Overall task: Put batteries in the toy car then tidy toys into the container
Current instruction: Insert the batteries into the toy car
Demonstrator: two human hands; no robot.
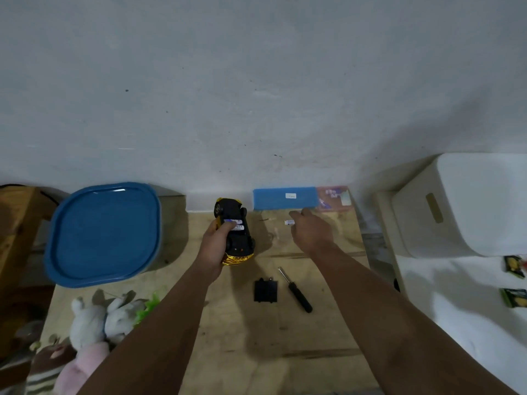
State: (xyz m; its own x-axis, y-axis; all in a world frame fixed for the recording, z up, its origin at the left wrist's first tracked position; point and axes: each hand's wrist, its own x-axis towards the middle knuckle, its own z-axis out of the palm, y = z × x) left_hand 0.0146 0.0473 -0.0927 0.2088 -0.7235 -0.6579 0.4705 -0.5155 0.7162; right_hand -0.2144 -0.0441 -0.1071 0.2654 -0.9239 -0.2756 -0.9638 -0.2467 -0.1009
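My left hand [215, 243] grips the yellow and black toy car [235, 232], held upside down over the wooden table [242, 337]. Batteries [236, 223] with white and blue labels sit in its open underside. My right hand [309, 228] hovers over the table at the back, fingers curled down beside a loose battery [289, 222]; I cannot tell whether it touches it. The black battery cover [265, 290] and a black-handled screwdriver [296, 292] lie nearer to me. The container with a blue lid [104, 235] stands at the left.
Plush toys [94, 323] lie at the table's front left. A blue box [285, 198] and a pink packet [333, 198] stand against the wall. A white bin [462, 206] sits to the right, with small dark packets [513, 280] on a white surface.
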